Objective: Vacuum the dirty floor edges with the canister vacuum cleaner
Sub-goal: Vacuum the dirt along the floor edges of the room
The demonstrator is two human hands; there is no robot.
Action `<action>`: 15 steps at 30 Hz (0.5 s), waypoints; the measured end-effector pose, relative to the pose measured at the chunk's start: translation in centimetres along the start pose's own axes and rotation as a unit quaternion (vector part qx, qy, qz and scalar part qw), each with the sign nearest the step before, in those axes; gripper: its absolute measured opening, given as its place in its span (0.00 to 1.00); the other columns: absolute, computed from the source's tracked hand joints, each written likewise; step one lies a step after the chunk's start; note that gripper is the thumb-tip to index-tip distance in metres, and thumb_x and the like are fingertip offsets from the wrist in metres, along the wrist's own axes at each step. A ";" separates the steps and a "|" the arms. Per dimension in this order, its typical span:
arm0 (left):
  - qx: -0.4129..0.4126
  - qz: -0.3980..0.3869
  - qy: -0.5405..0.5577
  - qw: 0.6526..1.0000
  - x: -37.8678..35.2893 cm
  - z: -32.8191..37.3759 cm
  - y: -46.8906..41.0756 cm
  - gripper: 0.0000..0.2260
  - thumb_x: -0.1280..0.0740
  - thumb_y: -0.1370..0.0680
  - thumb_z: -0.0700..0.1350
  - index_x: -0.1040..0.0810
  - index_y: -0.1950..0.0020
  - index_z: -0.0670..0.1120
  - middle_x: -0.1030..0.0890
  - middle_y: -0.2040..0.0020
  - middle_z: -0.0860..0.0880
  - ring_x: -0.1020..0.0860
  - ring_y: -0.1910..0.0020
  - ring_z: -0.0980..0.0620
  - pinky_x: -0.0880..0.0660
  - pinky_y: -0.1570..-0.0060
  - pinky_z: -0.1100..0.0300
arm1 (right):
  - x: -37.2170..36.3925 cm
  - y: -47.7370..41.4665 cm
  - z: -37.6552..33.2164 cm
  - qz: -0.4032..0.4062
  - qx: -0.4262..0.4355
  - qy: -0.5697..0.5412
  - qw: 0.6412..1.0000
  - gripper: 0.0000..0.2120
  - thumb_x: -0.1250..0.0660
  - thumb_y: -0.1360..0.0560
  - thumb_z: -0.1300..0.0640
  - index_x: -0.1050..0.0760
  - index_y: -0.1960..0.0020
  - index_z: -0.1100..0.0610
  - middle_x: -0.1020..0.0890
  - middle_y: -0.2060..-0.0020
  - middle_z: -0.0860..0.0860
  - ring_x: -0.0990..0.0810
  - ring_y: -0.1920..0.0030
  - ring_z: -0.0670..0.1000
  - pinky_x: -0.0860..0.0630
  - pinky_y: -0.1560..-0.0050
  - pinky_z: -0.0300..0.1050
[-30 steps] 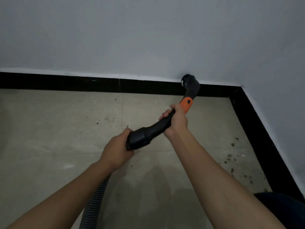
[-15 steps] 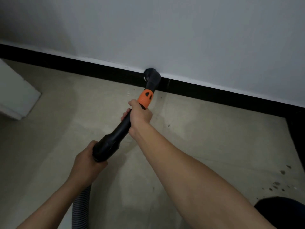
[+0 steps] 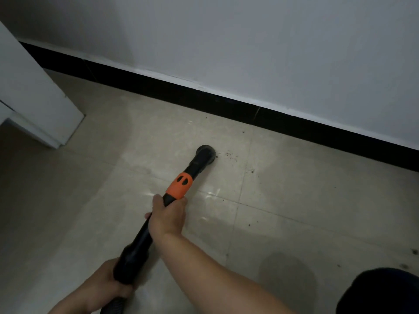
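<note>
The black vacuum wand [image 3: 138, 243] with an orange collar [image 3: 179, 185] points away from me toward the wall. Its round nozzle [image 3: 205, 154] rests on the beige tiled floor, a short way in front of the black skirting [image 3: 226, 105]. Dark crumbs of dirt [image 3: 230, 154] lie just right of the nozzle. My right hand [image 3: 167, 217] grips the wand just below the orange collar. My left hand [image 3: 104, 284] grips the thick lower end of the wand, where the ribbed hose [image 3: 113, 308] joins it. The canister itself is out of view.
A white cabinet or door edge [image 3: 38, 105] stands at the left, near the wall. More dirt specks [image 3: 408, 259] lie at the far right. A dark rounded shape [image 3: 383, 293], probably my knee, fills the bottom right corner.
My view has swung left along the wall, away from the corner. The nozzle, which was up against the skirting, has come down onto the floor tiles. Both hands keep their hold.
</note>
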State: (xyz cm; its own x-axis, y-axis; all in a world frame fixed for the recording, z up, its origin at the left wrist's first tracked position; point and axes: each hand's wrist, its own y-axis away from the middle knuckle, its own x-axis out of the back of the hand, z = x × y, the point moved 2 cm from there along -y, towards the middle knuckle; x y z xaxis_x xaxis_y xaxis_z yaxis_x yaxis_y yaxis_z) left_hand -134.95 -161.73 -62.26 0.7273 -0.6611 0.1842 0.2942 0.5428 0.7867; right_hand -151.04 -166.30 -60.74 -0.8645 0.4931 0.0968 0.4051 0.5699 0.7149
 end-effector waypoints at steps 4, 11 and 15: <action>-0.067 0.082 -0.049 0.993 -1.1 2.3 -1.2 0.27 0.26 0.48 0.44 0.20 0.49 0.47 0.15 0.55 0.48 0.18 0.54 0.50 0.22 0.52 0.51 | 2.2 -2.5 -1.9 0.085 -0.010 -0.022 0.996 0.16 0.36 0.23 0.49 0.37 0.43 0.56 0.19 0.55 0.54 0.16 0.59 0.57 0.18 0.54 0.53; -0.076 0.075 -0.126 0.986 -1.4 1.7 -1.6 0.29 0.26 0.47 0.46 0.22 0.46 0.56 0.15 0.53 0.53 0.18 0.52 0.54 0.21 0.50 0.50 | 3.6 -0.8 -1.6 0.063 -0.023 -0.056 0.996 0.15 0.35 0.22 0.51 0.37 0.42 0.56 0.20 0.55 0.54 0.16 0.62 0.54 0.18 0.58 0.48; -0.139 0.107 -0.139 0.975 -3.7 5.6 -2.8 0.21 0.23 0.39 0.45 0.26 0.50 0.51 0.19 0.57 0.54 0.22 0.59 0.58 0.27 0.64 0.62 | 5.6 -3.8 -4.2 0.130 -0.014 -0.056 0.990 0.16 0.35 0.23 0.49 0.37 0.43 0.56 0.20 0.53 0.55 0.16 0.57 0.58 0.18 0.52 0.54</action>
State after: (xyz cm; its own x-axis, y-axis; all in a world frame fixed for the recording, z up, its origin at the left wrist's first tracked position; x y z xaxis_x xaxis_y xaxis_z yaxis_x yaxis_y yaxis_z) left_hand -141.92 -163.67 -61.88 0.6056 -0.6116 0.5092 0.3391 0.7772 0.5301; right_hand -158.72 -168.47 -59.98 -0.6932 0.6915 0.2032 0.5992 0.3963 0.6956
